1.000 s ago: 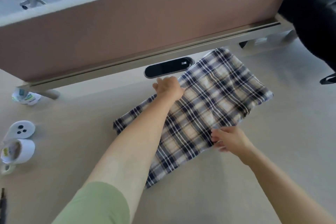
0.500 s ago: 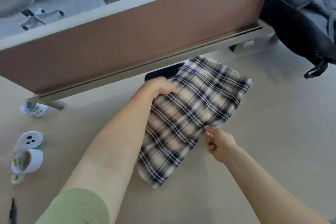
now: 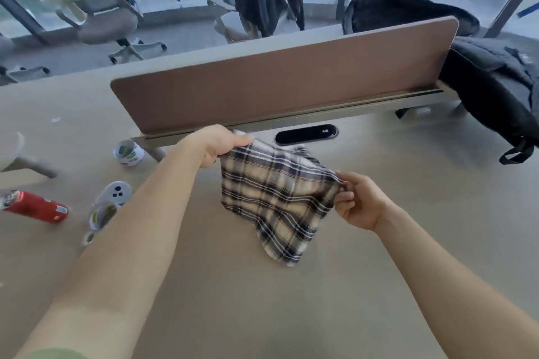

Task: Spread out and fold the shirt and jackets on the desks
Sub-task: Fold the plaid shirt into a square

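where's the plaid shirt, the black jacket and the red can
Navy and cream plaid shirt [image 3: 274, 207]: head view, centre of the folded cloth.
Black padded jacket [image 3: 495, 90]: head view, its crumpled body.
Red cylindrical can [image 3: 35, 207]: head view, middle of its side.

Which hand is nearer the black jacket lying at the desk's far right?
Right. The right hand pinches the plaid shirt left of the black jacket; the left hand grips it farther left.

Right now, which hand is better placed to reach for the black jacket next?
Right, probably. The right hand pinches a corner of the plaid shirt on the side nearer the black jacket; the left hand grips the opposite corner, farther away.
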Demonstrator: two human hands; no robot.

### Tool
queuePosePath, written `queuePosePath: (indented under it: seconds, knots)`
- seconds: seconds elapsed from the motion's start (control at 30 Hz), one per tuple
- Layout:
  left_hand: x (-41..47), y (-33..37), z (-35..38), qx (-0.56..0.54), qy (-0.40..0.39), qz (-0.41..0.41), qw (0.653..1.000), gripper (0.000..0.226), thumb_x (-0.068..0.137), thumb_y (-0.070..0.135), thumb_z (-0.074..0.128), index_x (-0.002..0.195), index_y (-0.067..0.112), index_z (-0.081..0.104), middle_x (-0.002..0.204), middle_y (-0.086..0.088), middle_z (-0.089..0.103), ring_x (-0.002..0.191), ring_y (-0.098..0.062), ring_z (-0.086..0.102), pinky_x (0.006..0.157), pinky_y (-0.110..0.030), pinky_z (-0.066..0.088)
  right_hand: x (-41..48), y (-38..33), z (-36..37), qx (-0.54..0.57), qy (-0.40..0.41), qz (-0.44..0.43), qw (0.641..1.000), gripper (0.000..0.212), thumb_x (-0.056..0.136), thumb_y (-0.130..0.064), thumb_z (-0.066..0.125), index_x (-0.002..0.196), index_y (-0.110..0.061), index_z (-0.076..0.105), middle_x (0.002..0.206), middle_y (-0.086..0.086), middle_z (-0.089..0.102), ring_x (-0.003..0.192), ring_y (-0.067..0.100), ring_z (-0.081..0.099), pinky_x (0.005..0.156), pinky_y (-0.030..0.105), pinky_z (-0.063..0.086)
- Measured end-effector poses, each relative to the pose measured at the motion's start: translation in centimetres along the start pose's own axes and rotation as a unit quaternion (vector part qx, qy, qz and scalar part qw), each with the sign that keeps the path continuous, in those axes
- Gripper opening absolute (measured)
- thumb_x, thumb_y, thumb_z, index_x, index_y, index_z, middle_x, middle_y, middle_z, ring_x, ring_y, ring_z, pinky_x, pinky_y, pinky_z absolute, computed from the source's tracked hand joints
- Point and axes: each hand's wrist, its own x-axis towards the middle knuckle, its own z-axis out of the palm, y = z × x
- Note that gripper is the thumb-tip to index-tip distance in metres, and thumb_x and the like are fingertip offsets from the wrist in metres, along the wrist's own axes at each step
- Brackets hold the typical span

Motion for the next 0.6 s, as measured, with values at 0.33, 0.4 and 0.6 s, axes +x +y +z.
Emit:
queuePosePath:
  seconds: [0.33, 0.4, 0.6]
  knots:
    - [-5.8, -4.0, -4.3, -0.083, 0.066, 0.087, 0.991, 0.064, 0.094, 0.032, 0.068, 0.147, 0.01, 0.04, 0.146, -0.009, 0.048, 0.125, -0.024, 0.051, 0.105, -0.037, 0.033, -7.6, -1.0, 7.6, -0.173, -0.015, -0.028, 0.984, 0.013, 0.081, -0.012, 0.06, 0.09, -0.021, 0.064, 0.069, -0.008, 0.05, 0.038, -0.001, 0.037, 0.034, 0.009, 0.033]
    - [-6.5, -4.4, -4.4, -0.055, 0.069, 0.131, 0.987, 0.054, 0.096, 0.03, 0.065, 0.144, 0.018, 0.046, 0.141, -0.006, 0.052, 0.117, -0.019, 0.052, 0.103, -0.036, 0.038, -8.6, -0.9, 7.8, -0.18, -0.007, -0.028, 0.983, 0.016, 0.08, -0.011, 0.059, 0.092, -0.019, 0.064, 0.07, -0.007, 0.055, 0.039, -0.001, 0.039, 0.034, 0.009, 0.033]
    - [-8.1, -5.2, -4.1, -0.016, 0.067, 0.165, 0.984, 0.017, 0.097, 0.032, 0.063, 0.108, 0.023, 0.073, 0.108, 0.006, 0.068, 0.092, -0.007, 0.056, 0.078, -0.025, 0.037, -10.3, -1.3, 8.1, -0.162, 0.011, -0.029, 0.986, 0.022, 0.074, -0.007, 0.077, 0.09, -0.011, 0.062, 0.068, -0.005, 0.05, 0.036, 0.001, 0.039, 0.032, 0.011, 0.033]
